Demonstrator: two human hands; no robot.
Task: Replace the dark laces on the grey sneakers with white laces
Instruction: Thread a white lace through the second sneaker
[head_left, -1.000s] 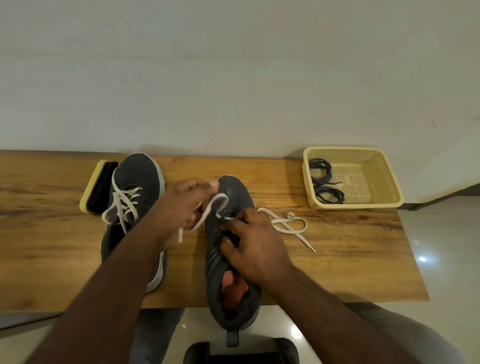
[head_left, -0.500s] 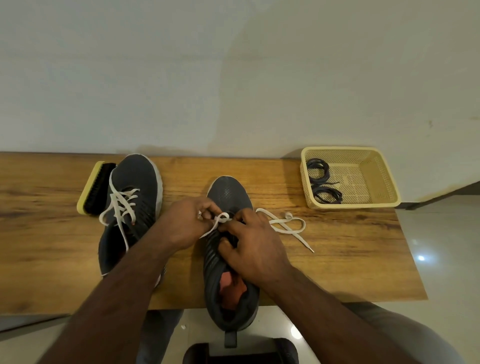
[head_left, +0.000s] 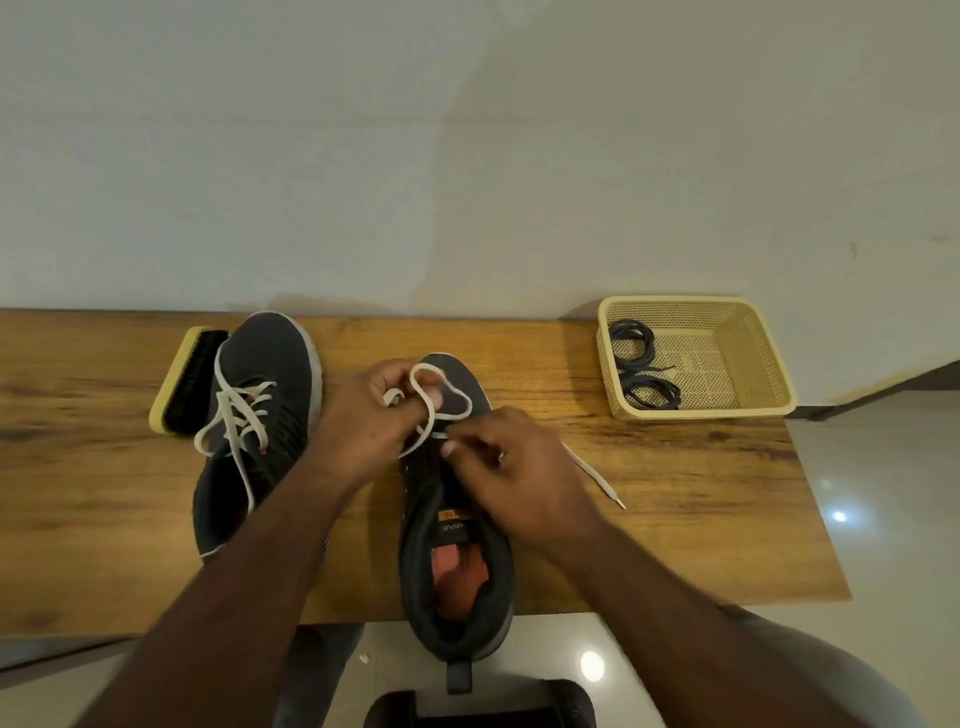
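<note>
Head view (only view supplied).

Status, left sneaker (head_left: 260, 415): white lace (head_left: 236, 421) is threaded across several eyelet rows, ends hanging loose and untied. Lacing looks done or nearly so; top rows cannot be confirmed. It stands on the wooden table (head_left: 675, 467), just beside a yellow-backed brush (head_left: 182, 382).

Status, right sneaker (head_left: 457, 545): stands at table centre, heel overhanging the near edge. No dark lace visible on it. Second white lace (head_left: 441, 395) appears to sit only at the toe-end eyelets, approx. first row. Tongue and rows toward the collar are bare, so most threading is judged still pending.

Left hand (head_left: 374, 421): fingers curled, pinching one end of the second white lace; a loop of it rises above the fingers over the toe.

Right hand (head_left: 509, 462): thumb and forefinger pinch the same lace at the front eyelets. The lace's other end trails out past this hand and lies on the table w/ its tip free.

Dark laces (head_left: 641, 364): two coils lying in the cream basket (head_left: 737, 358) at the table's right rear, well apart from both shoes. Removal step is judged complete.

Remaining, est.: thread the right sneaker row by row to the collar, even out the ends, possibly tie both pairs. Overall approx. past halfway.
</note>
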